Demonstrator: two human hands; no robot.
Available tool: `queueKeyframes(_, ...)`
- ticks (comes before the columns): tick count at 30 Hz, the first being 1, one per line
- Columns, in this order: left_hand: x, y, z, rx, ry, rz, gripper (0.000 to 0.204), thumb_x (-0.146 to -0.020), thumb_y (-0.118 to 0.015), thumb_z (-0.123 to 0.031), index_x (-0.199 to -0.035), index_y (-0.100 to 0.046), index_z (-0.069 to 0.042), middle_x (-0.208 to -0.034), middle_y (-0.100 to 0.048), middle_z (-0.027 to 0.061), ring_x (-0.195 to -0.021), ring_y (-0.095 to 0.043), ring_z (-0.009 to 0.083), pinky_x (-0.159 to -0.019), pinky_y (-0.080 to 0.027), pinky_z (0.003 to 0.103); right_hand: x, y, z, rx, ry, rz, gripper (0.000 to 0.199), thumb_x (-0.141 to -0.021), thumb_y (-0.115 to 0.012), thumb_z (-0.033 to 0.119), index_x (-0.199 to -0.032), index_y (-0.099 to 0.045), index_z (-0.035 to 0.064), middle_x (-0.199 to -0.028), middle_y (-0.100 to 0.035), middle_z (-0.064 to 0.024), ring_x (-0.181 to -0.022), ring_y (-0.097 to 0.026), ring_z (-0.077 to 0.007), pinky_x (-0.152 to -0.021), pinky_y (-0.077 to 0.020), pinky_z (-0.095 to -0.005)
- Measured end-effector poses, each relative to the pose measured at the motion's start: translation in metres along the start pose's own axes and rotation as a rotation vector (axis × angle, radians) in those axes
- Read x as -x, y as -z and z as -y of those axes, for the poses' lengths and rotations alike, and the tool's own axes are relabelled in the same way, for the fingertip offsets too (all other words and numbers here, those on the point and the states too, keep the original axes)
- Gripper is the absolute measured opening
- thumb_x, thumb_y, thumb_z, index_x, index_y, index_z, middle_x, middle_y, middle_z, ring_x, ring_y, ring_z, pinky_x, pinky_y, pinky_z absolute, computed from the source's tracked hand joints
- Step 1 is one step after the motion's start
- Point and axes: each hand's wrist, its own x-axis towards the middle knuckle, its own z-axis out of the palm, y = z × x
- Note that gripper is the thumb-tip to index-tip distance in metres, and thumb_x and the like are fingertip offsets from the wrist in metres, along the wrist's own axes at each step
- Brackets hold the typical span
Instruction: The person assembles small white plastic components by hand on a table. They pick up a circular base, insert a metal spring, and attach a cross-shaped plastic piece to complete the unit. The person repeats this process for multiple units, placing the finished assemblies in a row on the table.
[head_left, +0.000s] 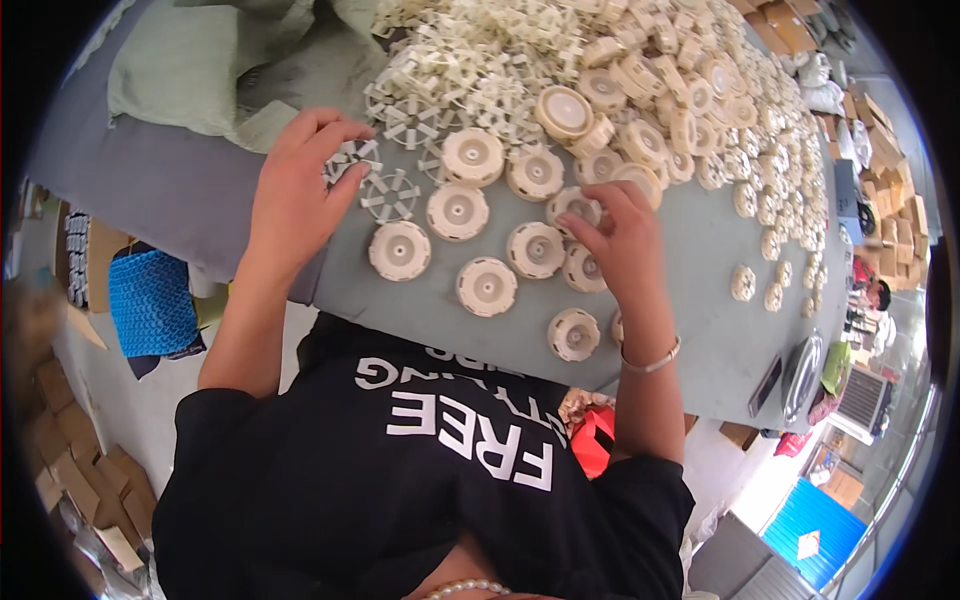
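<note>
My left hand is over the left part of the table, thumb and fingers closed around a small pale spoked plastic ring. Another spoked ring lies just beside its thumb. My right hand reaches in among cream round plastic wheels, its thumb and fingers gripping the sides of one cream wheel. Nearer to me several similar wheels lie flat with their hubs up, such as a wheel at the left and a wheel at the front. My right forearm partly covers one more.
A heap of spoked rings and a pile of thick cream wheels fill the far side. Small wheels spread at the right. A pale green sack lies far left; a phone rests near the table's right front edge.
</note>
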Motion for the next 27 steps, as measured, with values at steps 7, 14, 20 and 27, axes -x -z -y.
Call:
queueKeyframes(7,0.012,-0.004,0.027,-0.059,-0.003,0.084,0.054,-0.085,-0.079,-0.012,-0.137,-0.065,-0.01,-0.145,-0.062,0.014,-0.135,-0.055,0.0385,-0.115,-0.045,0.046,-0.02,-0.07,0.095,0.03,0.597,-0.037,0.013,-0.087,-0.073,0.014,-0.099,-0.072,0.0074,-0.102,-0.07,-0.009,-0.104,-0.069,-0.0286,-0.086,-0.0557,-0.0419)
queueKeyframes(14,0.013,-0.009,0.047,-0.079,-0.097,0.024,0.057,-0.078,-0.089,-0.015,-0.131,-0.068,-0.011,-0.133,-0.068,0.0142,-0.126,-0.062,0.0375,-0.107,-0.05,0.045,-0.046,-0.126,0.148,0.367,0.372,0.245,0.021,-0.089,-0.072,0.024,-0.099,-0.077,0.0065,-0.104,-0.072,-0.014,-0.106,-0.069,-0.0294,-0.091,-0.0542,-0.0405)
queueKeyframes(20,0.009,-0.013,0.038,0.141,0.157,-0.023,0.05,-0.078,-0.086,-0.006,-0.126,-0.072,-0.008,-0.121,-0.071,0.0102,-0.118,-0.067,0.0268,-0.1,-0.054,0.038,-0.045,-0.139,0.141,0.381,0.43,0.019,0.022,-0.091,-0.07,0.024,-0.101,-0.075,0.0062,-0.104,-0.073,-0.0128,-0.103,-0.07,-0.0312,-0.089,-0.0539,-0.0423)
queueKeyframes(27,0.001,-0.026,0.066,0.285,0.014,-0.157,0.044,-0.085,-0.081,-0.005,-0.128,-0.073,-0.005,-0.127,-0.064,0.0118,-0.118,-0.065,0.0264,-0.095,-0.054,0.036,-0.036,-0.09,0.138,0.041,0.323,0.039,0.034,-0.089,-0.07,0.016,-0.121,-0.06,0.0077,-0.101,-0.073,-0.0122,-0.088,-0.074,-0.0349,-0.081,-0.0559,-0.0491)
